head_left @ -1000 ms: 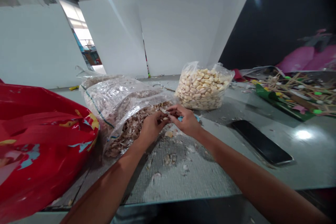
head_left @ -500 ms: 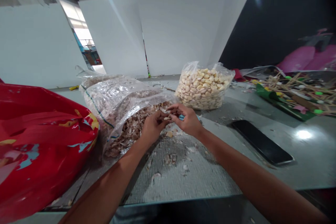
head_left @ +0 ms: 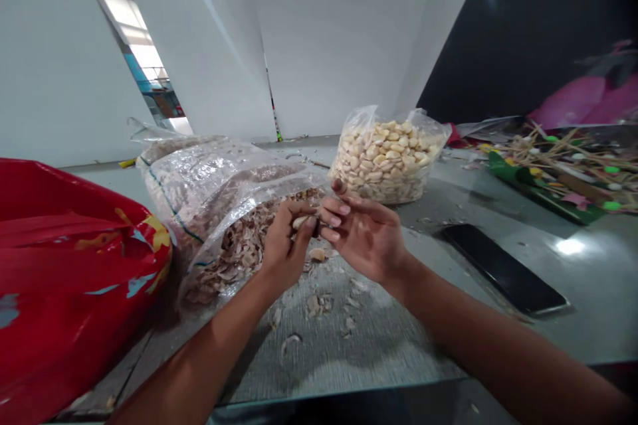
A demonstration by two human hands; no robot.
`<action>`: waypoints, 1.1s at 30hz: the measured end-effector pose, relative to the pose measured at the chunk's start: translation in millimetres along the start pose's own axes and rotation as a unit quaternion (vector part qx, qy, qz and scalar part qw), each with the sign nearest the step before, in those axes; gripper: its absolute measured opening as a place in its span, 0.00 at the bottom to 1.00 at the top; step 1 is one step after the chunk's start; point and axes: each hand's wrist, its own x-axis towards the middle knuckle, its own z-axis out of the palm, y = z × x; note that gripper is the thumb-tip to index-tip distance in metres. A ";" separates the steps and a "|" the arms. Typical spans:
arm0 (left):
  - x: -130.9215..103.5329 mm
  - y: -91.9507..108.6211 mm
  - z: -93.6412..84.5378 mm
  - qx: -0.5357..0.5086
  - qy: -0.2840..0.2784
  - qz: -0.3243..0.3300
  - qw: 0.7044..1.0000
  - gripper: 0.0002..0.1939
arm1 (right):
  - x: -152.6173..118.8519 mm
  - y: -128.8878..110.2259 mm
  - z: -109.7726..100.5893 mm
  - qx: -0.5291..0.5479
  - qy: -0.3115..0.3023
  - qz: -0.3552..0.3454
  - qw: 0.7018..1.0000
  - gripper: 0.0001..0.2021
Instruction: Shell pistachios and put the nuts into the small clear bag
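Note:
My left hand [head_left: 286,246] is closed, with a pale garlic clove [head_left: 301,222] pinched between thumb and forefinger. Beside it, my right hand [head_left: 369,232] is turned palm up with fingers apart and slightly curled, its fingertips close to the clove; nothing shows in it. Just behind the left hand lies an open clear bag full of brownish papery skins [head_left: 246,239]. A single clove [head_left: 318,254] rests on the tabletop below the hands. A clear bag of peeled garlic cloves [head_left: 386,159] stands behind my right hand.
A big red plastic bag [head_left: 74,265] fills the left side. A black phone [head_left: 503,269] lies on the grey table [head_left: 379,352] at right. Sticks and coloured scraps [head_left: 563,159] are heaped at far right. Loose skin bits [head_left: 319,305] litter the near tabletop. White panels [head_left: 349,33] stand behind.
My right hand has come off the clove and turned palm up, its fingers spreading. My left hand keeps its pinch on the clove. The view has shifted slightly.

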 end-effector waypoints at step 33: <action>-2.5 24.8 2.9 -0.185 0.097 0.086 0.974 0.09 | -8.8 -3.7 18.0 0.080 -0.057 0.049 0.994 0.21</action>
